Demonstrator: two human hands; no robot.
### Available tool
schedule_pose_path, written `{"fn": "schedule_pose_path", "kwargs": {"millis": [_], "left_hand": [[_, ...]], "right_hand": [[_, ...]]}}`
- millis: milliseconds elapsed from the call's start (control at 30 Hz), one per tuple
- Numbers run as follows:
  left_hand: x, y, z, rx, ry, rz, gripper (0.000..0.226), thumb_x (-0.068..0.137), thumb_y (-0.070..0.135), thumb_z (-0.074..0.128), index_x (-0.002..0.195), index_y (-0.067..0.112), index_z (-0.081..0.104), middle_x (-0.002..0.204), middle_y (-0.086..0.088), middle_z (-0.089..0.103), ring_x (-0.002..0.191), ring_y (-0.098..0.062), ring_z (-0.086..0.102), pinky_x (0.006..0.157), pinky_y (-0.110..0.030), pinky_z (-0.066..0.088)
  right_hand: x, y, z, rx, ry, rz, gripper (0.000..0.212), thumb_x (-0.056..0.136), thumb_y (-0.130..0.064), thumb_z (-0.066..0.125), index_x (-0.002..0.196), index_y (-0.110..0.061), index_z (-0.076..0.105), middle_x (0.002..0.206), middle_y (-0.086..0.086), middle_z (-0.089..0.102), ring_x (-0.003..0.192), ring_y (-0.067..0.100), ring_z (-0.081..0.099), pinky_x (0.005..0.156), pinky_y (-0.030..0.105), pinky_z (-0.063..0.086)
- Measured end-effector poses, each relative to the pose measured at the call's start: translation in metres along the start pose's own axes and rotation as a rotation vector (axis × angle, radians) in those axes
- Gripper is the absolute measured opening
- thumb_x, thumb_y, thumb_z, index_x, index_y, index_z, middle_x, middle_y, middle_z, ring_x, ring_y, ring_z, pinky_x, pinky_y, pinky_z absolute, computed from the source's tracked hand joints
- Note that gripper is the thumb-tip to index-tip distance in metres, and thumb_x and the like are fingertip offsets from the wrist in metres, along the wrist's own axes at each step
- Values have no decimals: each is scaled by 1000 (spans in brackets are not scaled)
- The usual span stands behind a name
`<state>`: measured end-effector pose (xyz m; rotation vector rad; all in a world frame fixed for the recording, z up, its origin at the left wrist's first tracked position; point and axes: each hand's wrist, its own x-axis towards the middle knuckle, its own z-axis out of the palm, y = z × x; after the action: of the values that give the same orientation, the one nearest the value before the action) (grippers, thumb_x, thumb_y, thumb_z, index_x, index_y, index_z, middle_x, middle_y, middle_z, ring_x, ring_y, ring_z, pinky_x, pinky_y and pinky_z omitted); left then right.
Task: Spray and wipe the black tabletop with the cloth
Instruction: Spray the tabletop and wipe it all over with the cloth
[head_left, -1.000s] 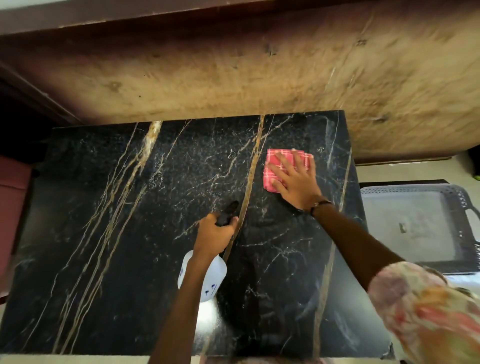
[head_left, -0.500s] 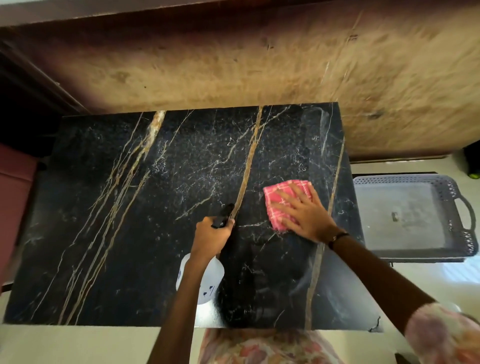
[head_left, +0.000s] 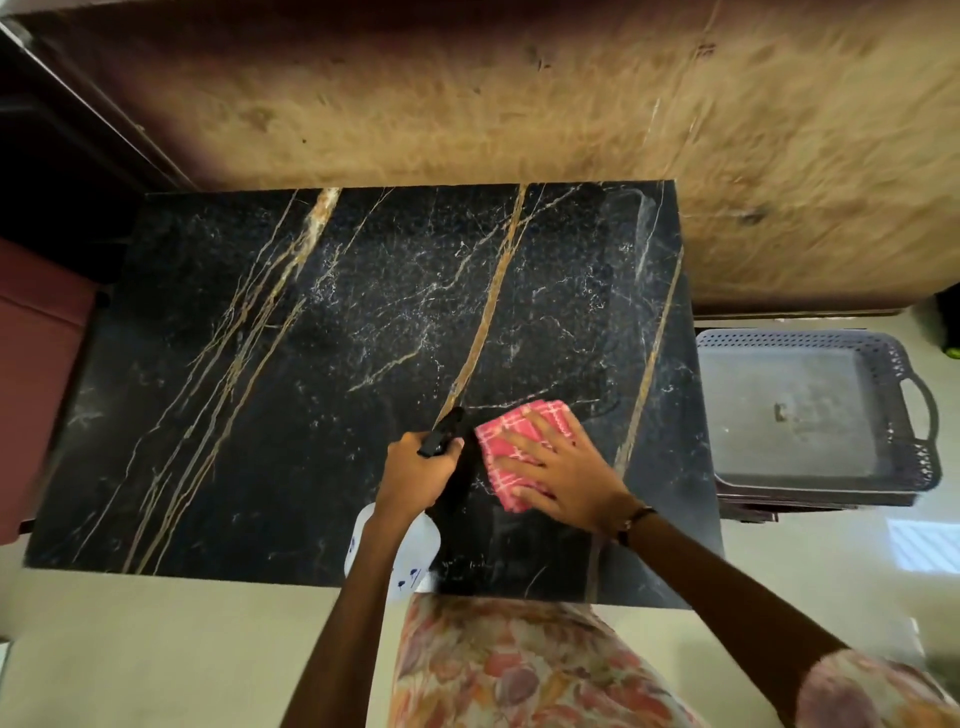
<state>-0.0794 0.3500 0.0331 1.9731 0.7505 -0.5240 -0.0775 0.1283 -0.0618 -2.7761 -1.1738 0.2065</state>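
Note:
The black marble tabletop (head_left: 291, 395) with gold and white veins fills the middle of the view. My right hand (head_left: 563, 475) lies flat with spread fingers on a folded pink checked cloth (head_left: 506, 434), pressing it onto the tabletop near the front right. My left hand (head_left: 418, 475) is closed around the black trigger head of a white spray bottle (head_left: 413, 551), held just left of the cloth above the front edge. The bottle's body is partly hidden under my left wrist.
A grey perforated plastic tray (head_left: 810, 410) with handles stands to the right of the table, lower down. A brown wooden wall (head_left: 519, 104) runs behind the table. A dark red surface (head_left: 36, 374) borders the left side. Pale floor (head_left: 156, 649) lies in front.
My right hand has dragged the pink cloth from the far right part of the tabletop toward me and leftward, close to the bottle. The left hand keeps holding the bottle in about the same spot.

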Motion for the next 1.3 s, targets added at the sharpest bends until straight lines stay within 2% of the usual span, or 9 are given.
{"fn": "schedule_pose_path", "kwargs": {"millis": [233, 333, 433, 567, 700, 867, 1067, 1200, 1300], "left_hand": [[-19, -23, 3, -15, -37, -26, 26, 85, 31, 67, 93, 6, 68, 86, -18, 71, 63, -22, 58, 58, -28, 45], [-31, -30, 2, 0, -36, -1, 22, 85, 30, 67, 86, 8, 69, 78, -14, 70, 66, -25, 62, 63, -32, 47], [-41, -37, 1, -7, -40, 15, 20, 85, 27, 66, 70, 15, 66, 58, -5, 61, 53, -19, 55, 60, -31, 44], [-48, -52, -2, -47, -39, -30, 20, 84, 25, 68, 67, 20, 59, 63, -5, 61, 57, -20, 57, 64, -34, 48], [-57, -69, -4, -44, -34, -49, 21, 80, 39, 69, 82, 18, 64, 84, -13, 69, 72, -29, 63, 75, -43, 54], [-69, -87, -11, -51, -21, -15, 19, 84, 30, 68, 81, 12, 65, 79, -19, 67, 58, -23, 57, 57, -35, 46], [-82, -107, -16, 6, -9, -2, 28, 85, 29, 65, 91, 2, 64, 59, -5, 55, 48, -18, 50, 52, -31, 43], [-90, -117, -20, -28, -7, -3, 29, 84, 32, 67, 90, 4, 66, 69, -13, 64, 52, -21, 52, 56, -32, 43], [-97, -122, -20, -21, -25, 14, 31, 84, 34, 67, 86, 2, 68, 72, -19, 65, 52, -24, 51, 55, -31, 43]], "right_hand": [[32, 12, -16, 54, -54, 352, 51, 97, -55, 22, 145, -41, 28, 156, -3, 25, 144, 36, 15, 108, 71, 6], [53, -30, -8, 72, -50, 296, 50, 97, -52, 21, 143, -38, 36, 155, -2, 27, 143, 38, 16, 107, 71, 1], [35, -76, 1, 63, -55, 127, 46, 97, -50, 27, 135, -34, 49, 152, -1, 34, 143, 38, 19, 107, 71, 3], [-33, -84, 13, 72, -72, -8, 43, 97, -53, 32, 137, -40, 40, 152, -3, 35, 143, 34, 20, 109, 69, 16], [-64, -37, 8, 20, -80, 58, 50, 97, -56, 26, 145, -41, 30, 154, -4, 29, 145, 31, 15, 112, 64, 10], [-12, -68, -3, 47, -50, 327, 51, 97, -54, 22, 145, -39, 29, 155, -2, 25, 144, 35, 15, 109, 71, 8], [-17, -145, 17, 85, -67, 133, 47, 96, -51, 28, 139, -35, 40, 153, 0, 33, 143, 37, 21, 107, 72, 14], [-82, -118, 20, 37, -49, 104, 49, 97, -55, 25, 144, -38, 29, 155, -3, 26, 145, 33, 13, 111, 68, 8], [-118, -72, 13, 15, -46, 258, 51, 98, -56, 20, 145, -38, 25, 154, 1, 29, 144, 33, 15, 111, 67, 9]]}}
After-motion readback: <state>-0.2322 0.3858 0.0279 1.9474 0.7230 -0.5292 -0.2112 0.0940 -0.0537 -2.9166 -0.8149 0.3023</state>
